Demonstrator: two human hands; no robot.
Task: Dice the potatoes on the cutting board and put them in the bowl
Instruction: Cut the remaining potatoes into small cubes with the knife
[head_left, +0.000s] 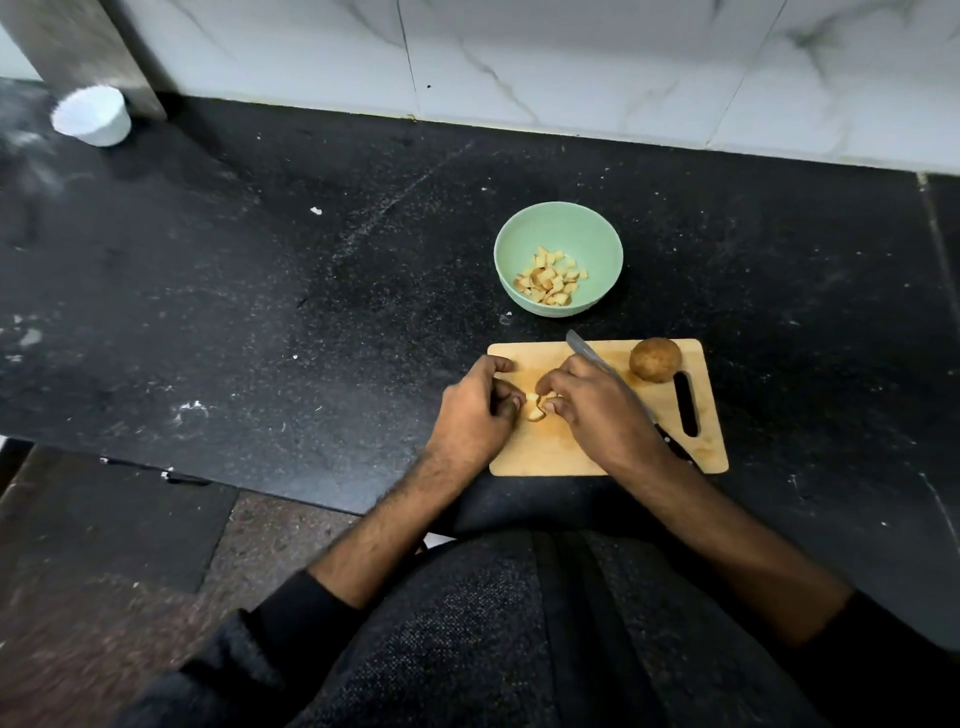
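your left hand (475, 410) sits on the left part of the cutting board (561, 447), fingers curled inward toward a small cluster of potato pieces (535, 406) in the middle of the board. your right hand (589, 402) comes in from the other side, its fingers also bent over and touching the same pieces, so the two hands close in on the pile from left and right. it looks as if both hands are gathering or pinching the pieces, though your fingers cover most of them and you can't tell how many each one really has hold of.

the knife (597, 361) lies on the board under your right hand and wrist, blade tip pointing up and left toward the bowl (558, 221), dark handle toward the board's near right corner. no fingers wrap around it.

a whole unpeeled potato (655, 359) rests at the far right corner of the board, just above the handle slot (687, 402), apart from both hands.

the green bowl stands on the black counter (260, 270) just beyond the board, with diced potato (550, 283) already lying in its bottom.

a white cup (92, 115) stands well apart at the counter's far left, near the marble wall (571, 57).
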